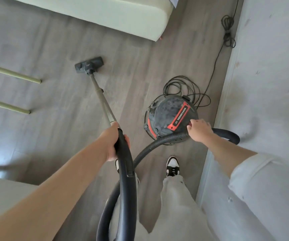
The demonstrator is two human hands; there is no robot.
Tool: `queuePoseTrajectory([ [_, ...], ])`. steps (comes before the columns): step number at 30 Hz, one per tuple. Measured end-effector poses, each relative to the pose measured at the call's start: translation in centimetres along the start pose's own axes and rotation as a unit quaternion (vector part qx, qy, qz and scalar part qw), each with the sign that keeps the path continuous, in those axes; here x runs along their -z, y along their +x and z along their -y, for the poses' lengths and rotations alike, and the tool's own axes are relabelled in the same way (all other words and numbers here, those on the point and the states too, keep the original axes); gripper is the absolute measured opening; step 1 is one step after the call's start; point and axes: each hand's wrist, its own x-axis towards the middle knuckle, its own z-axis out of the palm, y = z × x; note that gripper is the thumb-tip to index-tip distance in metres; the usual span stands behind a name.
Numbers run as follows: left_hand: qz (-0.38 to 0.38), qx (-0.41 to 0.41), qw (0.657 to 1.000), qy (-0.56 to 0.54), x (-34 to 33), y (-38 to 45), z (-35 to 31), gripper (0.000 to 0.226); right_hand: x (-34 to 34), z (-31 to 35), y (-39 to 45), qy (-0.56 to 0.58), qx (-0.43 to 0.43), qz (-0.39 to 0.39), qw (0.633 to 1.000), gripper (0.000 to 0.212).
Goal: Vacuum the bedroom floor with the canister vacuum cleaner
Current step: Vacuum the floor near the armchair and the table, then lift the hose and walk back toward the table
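Observation:
A round black canister vacuum with an orange handle stands on the grey wood floor by the right wall. My left hand grips the black curved wand handle. From it the metal tube runs forward to the black floor head, which lies flat on the floor near the bed corner. My right hand reaches down to the canister's near rim, fingers curled at the orange handle's end, over the ribbed hose. Whether it holds anything I cannot tell.
A pale bed fills the top. Two thin yellow-green legs jut in from the left. The black power cord lies coiled behind the canister and runs along the right wall. My shoes stand just behind the canister.

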Motion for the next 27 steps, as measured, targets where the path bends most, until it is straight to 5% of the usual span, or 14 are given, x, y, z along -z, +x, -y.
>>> queuePoseTrajectory([
  [13,-0.036,-0.013,0.999,0.008,-7.9,4.2,4.0,0.03,-8.1,-7.0,1.7,-0.036,0.092,0.109,0.989,0.079],
  [20,-0.032,-0.009,0.999,-0.014,-8.1,4.0,4.0,0.034,-9.5,-4.9,4.0,0.007,0.02,0.236,0.971,0.088],
  [27,-0.014,-0.03,0.998,-0.061,-6.4,1.4,2.1,0.035,-5.0,-1.6,-2.2,0.127,0.049,0.144,0.98,0.057],
])
